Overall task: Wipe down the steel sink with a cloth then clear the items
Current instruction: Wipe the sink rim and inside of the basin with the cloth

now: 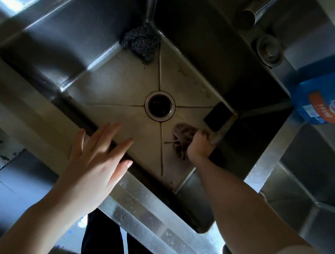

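The steel sink [114,82] fills the view, with a round drain [160,105] in the middle of its floor. My right hand [200,144] is down in the basin, right of the drain, shut on a brownish cloth [182,137] pressed against the floor. My left hand [95,161] hovers over the sink's near rim with its fingers spread and nothing in it. A grey steel-wool scrubber [142,41] lies in the far corner. A dark rectangular sponge [218,116] rests in the right corner, just beyond the cloth.
A blue detergent bottle [325,101] with an orange label stands on the rim at the right. A tap [251,12] and a round fitting [269,49] sit behind the basin. A second basin [306,188] lies to the right. Tiled floor shows at the lower left.
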The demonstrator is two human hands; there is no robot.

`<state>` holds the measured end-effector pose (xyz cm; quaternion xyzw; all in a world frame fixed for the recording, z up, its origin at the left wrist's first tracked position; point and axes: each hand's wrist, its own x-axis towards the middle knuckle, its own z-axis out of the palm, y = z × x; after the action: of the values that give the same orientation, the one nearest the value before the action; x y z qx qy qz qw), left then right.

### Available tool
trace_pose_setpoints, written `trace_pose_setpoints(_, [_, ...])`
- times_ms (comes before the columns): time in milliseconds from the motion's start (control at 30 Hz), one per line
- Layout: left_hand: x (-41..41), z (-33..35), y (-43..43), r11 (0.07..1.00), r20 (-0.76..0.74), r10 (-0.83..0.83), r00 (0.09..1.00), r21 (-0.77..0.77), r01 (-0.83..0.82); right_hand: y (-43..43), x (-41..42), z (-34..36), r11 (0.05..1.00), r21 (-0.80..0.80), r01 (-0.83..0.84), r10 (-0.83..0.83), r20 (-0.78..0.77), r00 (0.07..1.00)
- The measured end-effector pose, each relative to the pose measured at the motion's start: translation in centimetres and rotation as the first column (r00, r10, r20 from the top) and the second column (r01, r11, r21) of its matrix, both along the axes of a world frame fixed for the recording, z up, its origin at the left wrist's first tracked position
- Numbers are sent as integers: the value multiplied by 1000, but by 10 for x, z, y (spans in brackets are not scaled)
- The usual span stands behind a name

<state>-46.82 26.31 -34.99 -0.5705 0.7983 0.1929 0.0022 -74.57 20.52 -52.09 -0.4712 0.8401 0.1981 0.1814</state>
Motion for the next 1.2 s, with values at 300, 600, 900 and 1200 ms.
trace_pose_setpoints(300, [3, 4, -2, 999, -9, 32, 999, 4, -32, -28, -26, -2, 967, -79, 242, -240, 36, 970])
trace_pose_setpoints(600, [6, 0, -2, 999, -26, 22, 999, -43, -23, 35, 33, 2, 995, -9, 102, -100, 142, 985])
trace_pose_setpoints(900, [8, -1, -6, 999, 32, 21, 999, -26, -20, -2, 49, 5, 989, -147, 11, 25, 236, 971])
trace_pose_setpoints(1200, [4, 0, -4, 997, 14, 61, 998, -46, -61, -51, 14, 4, 982, -189, -11, 65, 280, 958])
